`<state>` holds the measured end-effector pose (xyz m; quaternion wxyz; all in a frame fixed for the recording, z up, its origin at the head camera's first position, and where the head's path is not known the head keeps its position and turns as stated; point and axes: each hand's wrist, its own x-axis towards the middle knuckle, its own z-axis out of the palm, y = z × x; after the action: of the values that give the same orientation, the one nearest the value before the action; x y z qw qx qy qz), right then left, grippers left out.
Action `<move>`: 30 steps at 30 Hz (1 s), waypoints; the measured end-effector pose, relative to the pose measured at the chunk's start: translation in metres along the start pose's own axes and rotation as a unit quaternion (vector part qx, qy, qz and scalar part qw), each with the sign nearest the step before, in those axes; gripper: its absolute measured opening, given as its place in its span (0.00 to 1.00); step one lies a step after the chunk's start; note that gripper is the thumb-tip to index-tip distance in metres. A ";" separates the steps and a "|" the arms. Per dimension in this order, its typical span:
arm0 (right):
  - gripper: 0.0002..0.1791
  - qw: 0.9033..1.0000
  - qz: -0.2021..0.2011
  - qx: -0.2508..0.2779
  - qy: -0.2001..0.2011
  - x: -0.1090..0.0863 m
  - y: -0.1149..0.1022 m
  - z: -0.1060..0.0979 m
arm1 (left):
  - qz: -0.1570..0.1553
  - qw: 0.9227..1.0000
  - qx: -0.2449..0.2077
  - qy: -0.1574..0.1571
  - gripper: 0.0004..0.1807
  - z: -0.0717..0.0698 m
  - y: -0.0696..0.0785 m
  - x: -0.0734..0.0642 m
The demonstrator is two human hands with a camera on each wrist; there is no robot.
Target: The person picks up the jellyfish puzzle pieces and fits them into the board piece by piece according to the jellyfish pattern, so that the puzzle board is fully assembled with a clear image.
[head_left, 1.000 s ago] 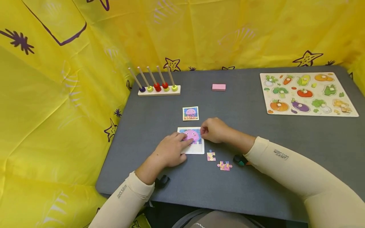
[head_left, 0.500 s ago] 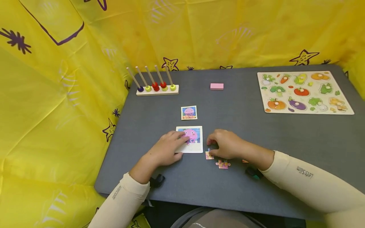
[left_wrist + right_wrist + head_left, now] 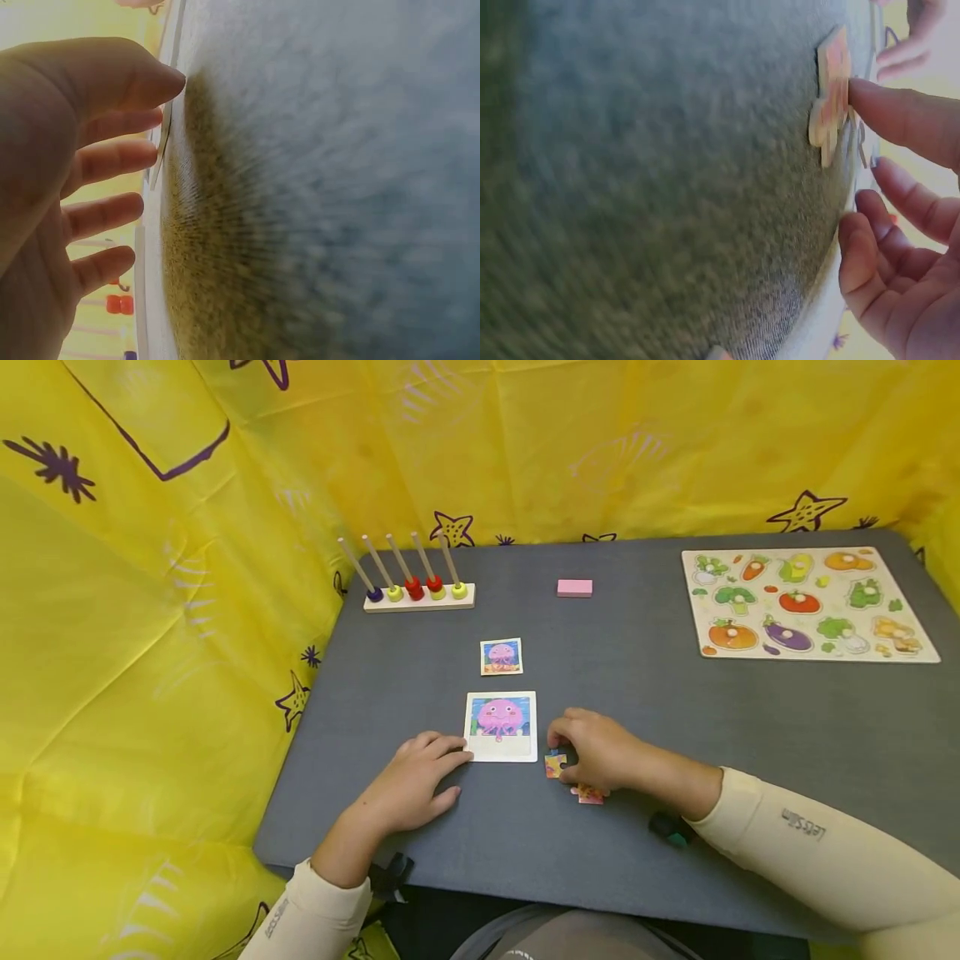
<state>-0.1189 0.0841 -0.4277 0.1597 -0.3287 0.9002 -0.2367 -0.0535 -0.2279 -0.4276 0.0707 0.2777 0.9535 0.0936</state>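
Observation:
A white jigsaw tray (image 3: 517, 747) lies before me, its upper part filled with a pink jellyfish picture and its lower strip bare. My left hand (image 3: 408, 781) rests beside it with spread fingers, fingertips right at the tray's lower left edge. Right of the tray, my right hand (image 3: 600, 750) pinches a yellow-pink puzzle piece (image 3: 554, 766) between forefinger and thumb; the piece lies flat at the table. Just below, partly covered by that hand, is a second puzzle piece (image 3: 590, 796). In the right wrist view this second piece (image 3: 832, 94) lies close by the thumb.
Above the tray lies a small jellyfish picture card (image 3: 501, 657). Further back stand a peg stacker (image 3: 420, 603) with coloured beads and a pink block (image 3: 574, 588). A vegetable peg board (image 3: 817, 602) lies at the back right. Yellow cloth (image 3: 562, 452) hangs behind the table.
My right hand has left the tray's right edge and come down to the loose piece on its right. My left hand has slid off the picture to the tray's lower left edge.

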 end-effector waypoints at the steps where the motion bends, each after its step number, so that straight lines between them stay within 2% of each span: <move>1: 0.19 1.000 0.001 0.003 0.004 0.001 0.001 -0.001 | 0.001 1.000 -0.001 -0.001 0.26 0.000 0.001 -0.002; 5: 0.18 1.000 -0.003 0.015 0.022 0.006 0.005 -0.004 | -0.001 1.000 0.003 -0.009 0.27 -0.001 0.003 -0.006; 10: 0.10 0.998 0.003 0.048 0.029 0.018 0.006 -0.013 | -0.005 1.000 0.007 -0.029 0.28 -0.005 0.006 -0.005; 17: 0.04 0.997 0.017 0.077 0.025 0.043 -0.013 -0.024 | -0.008 0.999 0.025 -0.048 0.26 -0.013 0.011 0.001; 22: 0.12 0.999 0.006 0.044 0.020 0.057 -0.028 -0.025 | -0.011 0.997 0.032 -0.062 0.25 -0.014 0.013 0.006; 24: 0.13 0.998 0.008 0.068 0.007 0.063 -0.033 -0.023 | -0.011 0.997 0.033 -0.066 0.25 -0.015 0.013 0.007; 25: 0.13 0.995 0.013 0.097 -0.003 0.066 -0.035 -0.021 | -0.012 0.997 0.033 -0.067 0.25 -0.015 0.013 0.007; 27: 0.14 0.982 0.034 0.182 -0.025 0.074 -0.038 -0.013 | -0.014 0.997 0.033 -0.069 0.25 -0.016 0.012 0.007; 30: 0.11 0.951 0.072 0.295 -0.053 0.085 -0.043 0.001 | -0.013 0.997 0.035 -0.068 0.26 -0.017 0.012 0.006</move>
<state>-0.1586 -0.0021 -0.4166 0.3137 -0.2136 0.8015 -0.4622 -0.0557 -0.2174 -0.4087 0.1270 0.2733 0.9527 0.0400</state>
